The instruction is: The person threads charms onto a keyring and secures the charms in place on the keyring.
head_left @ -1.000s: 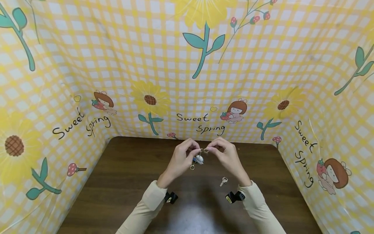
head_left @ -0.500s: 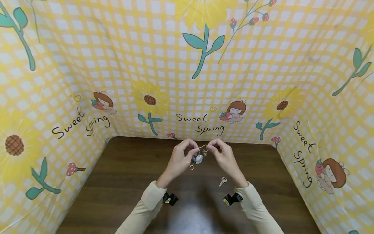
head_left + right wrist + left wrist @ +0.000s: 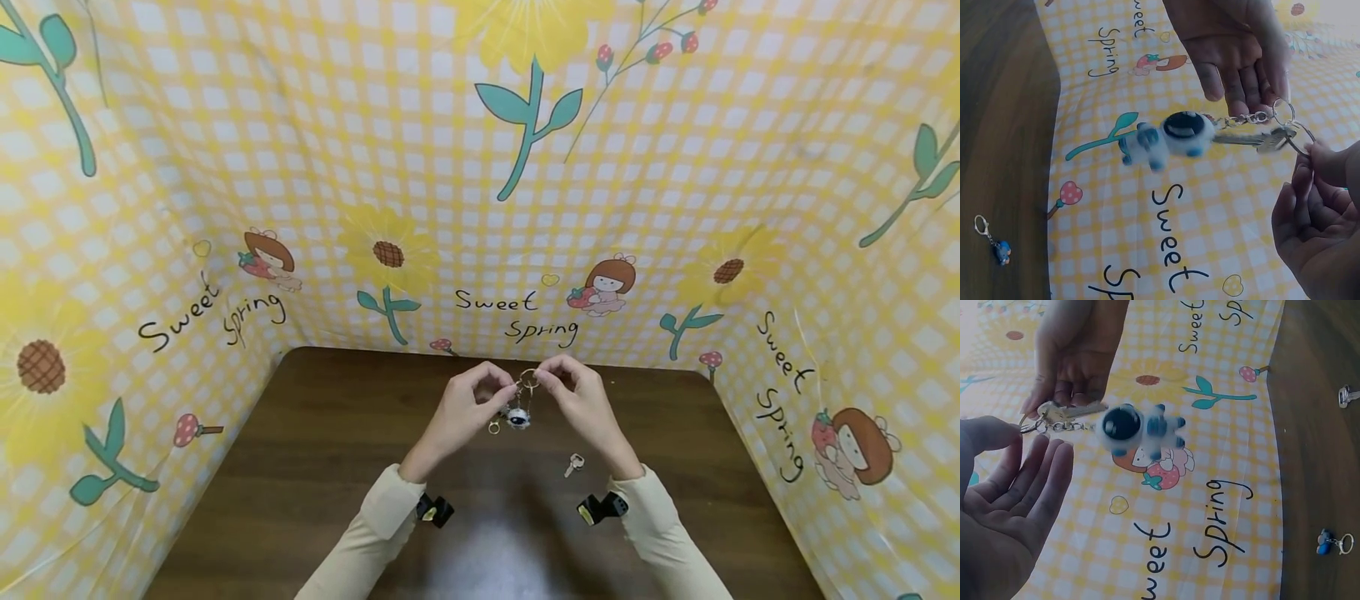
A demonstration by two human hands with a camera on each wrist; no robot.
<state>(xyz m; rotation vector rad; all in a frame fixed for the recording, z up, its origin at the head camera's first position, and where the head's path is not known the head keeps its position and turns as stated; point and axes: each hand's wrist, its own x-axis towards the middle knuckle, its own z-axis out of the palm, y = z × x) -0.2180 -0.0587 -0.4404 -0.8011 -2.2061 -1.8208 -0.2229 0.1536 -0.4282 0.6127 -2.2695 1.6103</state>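
Thumb and finger of my left hand (image 3: 459,410) pinch the small ring at the end of a chain, from which a white-and-blue astronaut keychain (image 3: 1141,430) hangs. Opposite it, my right hand (image 3: 583,407) pinches the larger key ring (image 3: 1300,147). A key (image 3: 1254,140) dangles from that ring beside the chain. The head view shows the astronaut's dark visor (image 3: 519,418) between and just below both hands. Where the rings meet, fingertips partly cover them.
A loose key (image 3: 574,464) lies on the brown wooden table (image 3: 315,500). Behind the left hand, a small blue figure keychain (image 3: 1002,251) with its own ring lies on the table. A yellow checked cloth (image 3: 495,233) surrounds the back and sides.
The astronaut has turned its visor toward the head camera and hangs slightly lower. The key ring shows more fully between the hands. Both hands stay almost in place.
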